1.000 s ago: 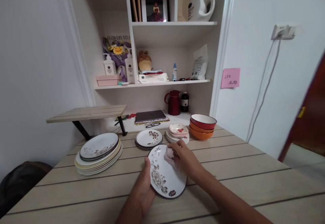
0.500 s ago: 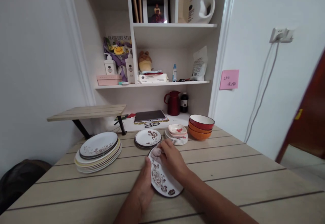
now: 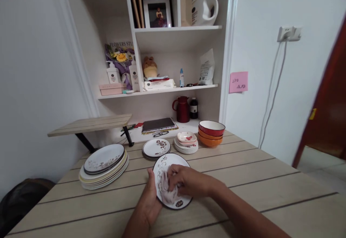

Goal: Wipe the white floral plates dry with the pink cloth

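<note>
A white plate point(image 3: 173, 160) with a dark rim and brown flower print is tilted up in front of me. My left hand point(image 3: 152, 194) grips its left edge, thumb at the rim and the other fingers hidden behind it. My right hand point(image 3: 186, 180) has its fingers closed on a pale pinkish cloth point(image 3: 168, 191), pressed against the middle of the plate's face. Just behind, a short stack of matching plates point(image 3: 156, 148) lies on the wooden table point(image 3: 243, 180).
To the left stands a tall stack of larger plates point(image 3: 104, 162). Small dishes point(image 3: 186, 142) and a stack of red and orange bowls point(image 3: 211, 133) are at the back right. A raised wooden shelf point(image 3: 92, 122), eyeglasses point(image 3: 161, 134), a laptop point(image 3: 158, 124) and a red jug point(image 3: 182, 109) are farther back.
My right hand has moved the cloth from the plate's upper left down to its middle. The plate's face has turned more toward me. The view has shifted slightly.
</note>
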Demonstrator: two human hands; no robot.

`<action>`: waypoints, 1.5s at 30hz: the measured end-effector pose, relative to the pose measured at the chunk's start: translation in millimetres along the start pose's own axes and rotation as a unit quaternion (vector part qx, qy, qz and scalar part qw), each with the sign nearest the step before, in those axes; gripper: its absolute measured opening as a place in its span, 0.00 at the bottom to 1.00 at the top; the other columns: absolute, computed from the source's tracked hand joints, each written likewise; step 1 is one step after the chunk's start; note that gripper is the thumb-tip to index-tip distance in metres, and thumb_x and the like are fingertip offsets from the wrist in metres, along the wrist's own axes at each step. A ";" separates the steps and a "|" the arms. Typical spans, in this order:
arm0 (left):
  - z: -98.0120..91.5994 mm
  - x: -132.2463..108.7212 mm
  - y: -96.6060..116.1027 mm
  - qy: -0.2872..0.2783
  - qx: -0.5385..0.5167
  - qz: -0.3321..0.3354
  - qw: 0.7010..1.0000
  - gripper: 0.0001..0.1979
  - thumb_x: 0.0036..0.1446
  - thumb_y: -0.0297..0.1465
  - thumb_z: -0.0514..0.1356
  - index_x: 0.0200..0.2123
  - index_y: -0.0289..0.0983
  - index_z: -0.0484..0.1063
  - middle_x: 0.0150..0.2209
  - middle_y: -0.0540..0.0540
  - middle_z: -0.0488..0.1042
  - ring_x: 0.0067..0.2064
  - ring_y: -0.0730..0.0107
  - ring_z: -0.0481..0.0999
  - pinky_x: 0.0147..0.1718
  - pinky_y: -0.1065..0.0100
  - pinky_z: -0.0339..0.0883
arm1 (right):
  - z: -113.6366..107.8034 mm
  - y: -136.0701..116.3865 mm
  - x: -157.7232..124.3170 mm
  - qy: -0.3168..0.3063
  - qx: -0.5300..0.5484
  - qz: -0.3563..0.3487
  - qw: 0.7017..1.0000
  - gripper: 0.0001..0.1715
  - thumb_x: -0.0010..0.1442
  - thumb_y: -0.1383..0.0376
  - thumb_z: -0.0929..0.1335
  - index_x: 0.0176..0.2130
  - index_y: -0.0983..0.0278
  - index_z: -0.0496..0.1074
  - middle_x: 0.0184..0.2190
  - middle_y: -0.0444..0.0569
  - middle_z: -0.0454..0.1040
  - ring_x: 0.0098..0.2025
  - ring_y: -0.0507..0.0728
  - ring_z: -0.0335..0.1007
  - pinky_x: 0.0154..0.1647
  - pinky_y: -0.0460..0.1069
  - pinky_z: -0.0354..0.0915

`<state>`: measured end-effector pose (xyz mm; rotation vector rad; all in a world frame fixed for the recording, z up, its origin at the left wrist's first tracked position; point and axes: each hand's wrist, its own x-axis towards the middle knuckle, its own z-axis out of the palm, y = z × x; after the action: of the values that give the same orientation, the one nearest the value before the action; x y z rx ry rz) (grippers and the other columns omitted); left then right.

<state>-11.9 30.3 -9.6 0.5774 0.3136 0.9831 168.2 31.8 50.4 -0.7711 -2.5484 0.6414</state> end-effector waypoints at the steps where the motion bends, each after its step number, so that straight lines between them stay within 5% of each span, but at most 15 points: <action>1: -0.5 0.8 0.0 -0.011 -0.003 -0.002 1.000 0.37 0.56 0.54 0.45 0.60 0.35 0.61 0.55 0.34 0.70 0.59 0.52 0.65 0.60 0.51 0.51 | -4.0 2.7 -2.8 -0.016 0.006 0.012 1.000 0.21 0.45 0.76 0.69 0.38 0.57 0.77 0.44 0.44 0.68 0.41 0.52 0.66 0.40 0.45 0.63; 6: -0.2 -0.3 1.9 -0.039 -0.004 -0.010 0.999 0.38 0.56 0.55 0.44 0.62 0.37 0.58 0.57 0.37 0.67 0.63 0.54 0.59 0.63 0.52 0.45 | -16.1 8.9 -10.4 -0.009 -0.033 0.107 0.994 0.20 0.43 0.75 0.70 0.35 0.56 0.78 0.38 0.43 0.70 0.37 0.53 0.66 0.35 0.45 0.60; 11: 2.7 -4.5 3.7 0.033 0.011 0.004 0.999 0.35 0.57 0.52 0.47 0.62 0.38 0.57 0.58 0.38 0.66 0.62 0.55 0.61 0.63 0.53 0.45 | -16.8 11.1 -7.2 0.096 -0.137 0.209 0.964 0.18 0.46 0.74 0.67 0.37 0.58 0.75 0.38 0.46 0.70 0.34 0.54 0.65 0.33 0.47 0.56; 16: 7.0 -6.5 3.2 0.050 0.026 0.023 0.998 0.35 0.56 0.52 0.49 0.62 0.38 0.57 0.59 0.38 0.66 0.62 0.56 0.61 0.63 0.54 0.45 | -18.5 11.2 -10.2 0.114 -0.110 0.189 0.969 0.21 0.50 0.72 0.66 0.44 0.59 0.70 0.43 0.48 0.67 0.38 0.54 0.65 0.37 0.48 0.58; 20: 5.7 -5.9 3.4 0.021 0.022 0.009 0.999 0.35 0.57 0.52 0.48 0.62 0.38 0.57 0.58 0.37 0.66 0.62 0.56 0.60 0.63 0.53 0.45 | -19.6 7.3 -12.4 0.070 -0.039 0.185 0.979 0.28 0.48 0.56 0.72 0.48 0.59 0.67 0.45 0.49 0.65 0.39 0.55 0.66 0.39 0.49 0.60; 23: 3.4 -4.6 3.3 0.020 0.023 0.005 1.000 0.34 0.58 0.51 0.48 0.62 0.38 0.57 0.58 0.37 0.66 0.62 0.56 0.61 0.63 0.52 0.45 | -13.2 7.6 -5.3 0.121 -0.064 0.238 0.962 0.20 0.55 0.51 0.67 0.42 0.61 0.69 0.43 0.50 0.67 0.38 0.56 0.66 0.38 0.50 0.59; 27: 2.9 -2.4 2.1 0.028 0.024 -0.006 0.999 0.34 0.58 0.50 0.48 0.63 0.38 0.55 0.58 0.37 0.66 0.62 0.56 0.61 0.63 0.52 0.46 | 0.5 14.1 7.9 0.214 -0.099 0.279 0.931 0.07 0.59 0.62 0.63 0.38 0.62 0.68 0.41 0.49 0.69 0.39 0.56 0.66 0.39 0.49 0.58; 36: 11.9 -2.0 -3.8 0.058 0.042 0.022 0.997 0.31 0.59 0.46 0.51 0.61 0.37 0.58 0.57 0.37 0.68 0.61 0.56 0.63 0.62 0.54 0.50 | 22.4 -0.4 28.0 0.294 -0.005 0.165 0.941 0.17 0.59 0.69 0.63 0.48 0.59 0.69 0.46 0.51 0.68 0.46 0.57 0.66 0.50 0.51 0.60; 42: 1.6 -4.3 -1.5 0.059 0.032 0.066 0.996 0.30 0.58 0.48 0.51 0.59 0.38 0.62 0.55 0.39 0.70 0.60 0.57 0.65 0.61 0.56 0.52 | 36.8 -22.8 30.8 0.203 0.040 0.009 0.978 0.35 0.46 0.67 0.72 0.54 0.59 0.64 0.54 0.52 0.62 0.57 0.60 0.55 0.58 0.54 0.55; 45: -0.5 -3.8 0.0 0.050 0.018 0.054 0.997 0.33 0.57 0.51 0.49 0.59 0.38 0.62 0.55 0.38 0.71 0.59 0.55 0.65 0.60 0.54 0.53 | 31.6 -18.9 23.6 0.146 0.039 -0.007 0.989 0.28 0.41 0.78 0.67 0.43 0.60 0.70 0.47 0.49 0.65 0.52 0.58 0.59 0.53 0.52 0.59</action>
<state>-14.2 27.3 -10.0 0.5840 0.3930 1.1140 126.8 22.1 40.2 -0.7585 -2.2480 0.5746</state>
